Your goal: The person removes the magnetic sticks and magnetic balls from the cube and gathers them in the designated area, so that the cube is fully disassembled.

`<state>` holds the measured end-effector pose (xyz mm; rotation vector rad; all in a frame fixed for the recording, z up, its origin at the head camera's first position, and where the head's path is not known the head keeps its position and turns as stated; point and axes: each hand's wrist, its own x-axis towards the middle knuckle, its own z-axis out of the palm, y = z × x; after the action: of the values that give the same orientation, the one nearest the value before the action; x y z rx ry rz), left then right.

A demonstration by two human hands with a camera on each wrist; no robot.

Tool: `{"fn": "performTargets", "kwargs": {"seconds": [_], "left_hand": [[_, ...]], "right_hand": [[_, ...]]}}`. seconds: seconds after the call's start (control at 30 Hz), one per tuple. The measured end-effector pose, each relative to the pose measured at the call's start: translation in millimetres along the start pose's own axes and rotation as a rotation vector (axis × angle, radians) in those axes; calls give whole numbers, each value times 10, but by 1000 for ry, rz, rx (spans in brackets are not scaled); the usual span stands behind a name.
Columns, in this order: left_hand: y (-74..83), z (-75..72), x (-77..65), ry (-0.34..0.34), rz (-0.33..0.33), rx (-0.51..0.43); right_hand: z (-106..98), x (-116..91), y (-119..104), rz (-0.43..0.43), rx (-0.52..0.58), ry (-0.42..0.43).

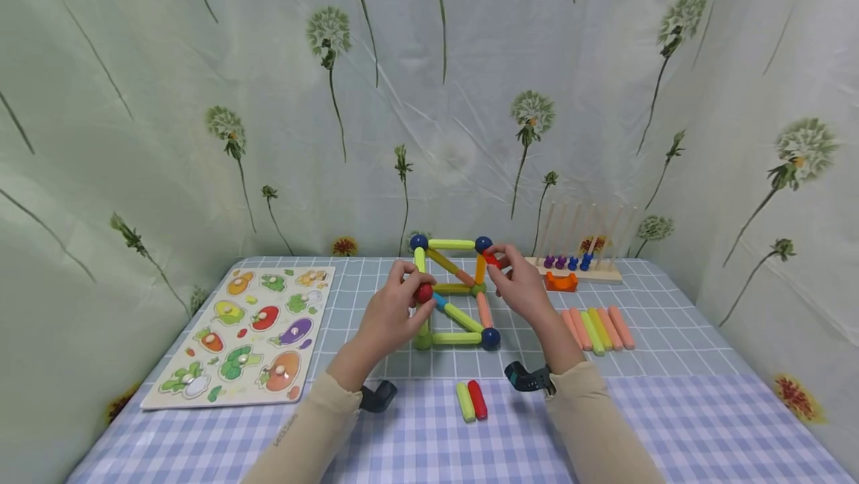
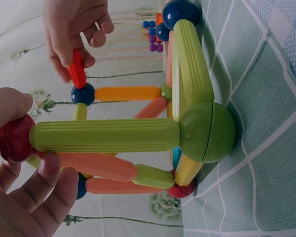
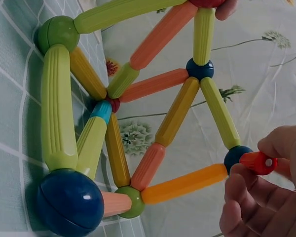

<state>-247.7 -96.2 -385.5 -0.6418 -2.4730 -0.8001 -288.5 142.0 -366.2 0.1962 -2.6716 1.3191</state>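
Observation:
A frame of ridged coloured magnetic rods and balls stands on the grey cloth. My left hand (image 1: 391,310) holds the red ball (image 2: 17,138) at its near left top corner, thumb above and fingers below. From that ball a light green rod (image 2: 103,135) runs down to a green ball (image 2: 207,132) on the cloth. My right hand (image 1: 522,286) pinches a short red rod (image 3: 258,162) between thumb and fingers. The rod's far end meets the blue ball (image 2: 83,94) at the back right top corner. An orange rod (image 3: 185,183) also joins that ball.
A vegetable puzzle board (image 1: 251,331) lies on the left. Several loose rods (image 1: 597,329) line up on the right, before an orange curved block (image 1: 561,282) and a peg stand (image 1: 611,272) with beads. Nearer me lie a green rod (image 1: 465,402) and a red rod (image 1: 477,399).

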Motion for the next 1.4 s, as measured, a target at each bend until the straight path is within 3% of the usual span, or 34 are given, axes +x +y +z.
{"fn": "performTargets", "kwargs": {"seconds": [0.4,0.7,0.9,1.2,1.4], "left_hand": [[-8,9,-13,15,13,9],[-25,10,-30,26,17,16],[-12,0,-18,16,13,21],[-25,19,-21,12,12,26],[-29,22,-19,15,17,13]], "right_hand": [[-63,-18,27,-90,-269,61],[-60,-43,24,-126,-356,80],[-77,-26,51,-87,-336,65],[-240,5,158,-23,-289,-76],[-391,-35,180,-1,-235,-353]]}}
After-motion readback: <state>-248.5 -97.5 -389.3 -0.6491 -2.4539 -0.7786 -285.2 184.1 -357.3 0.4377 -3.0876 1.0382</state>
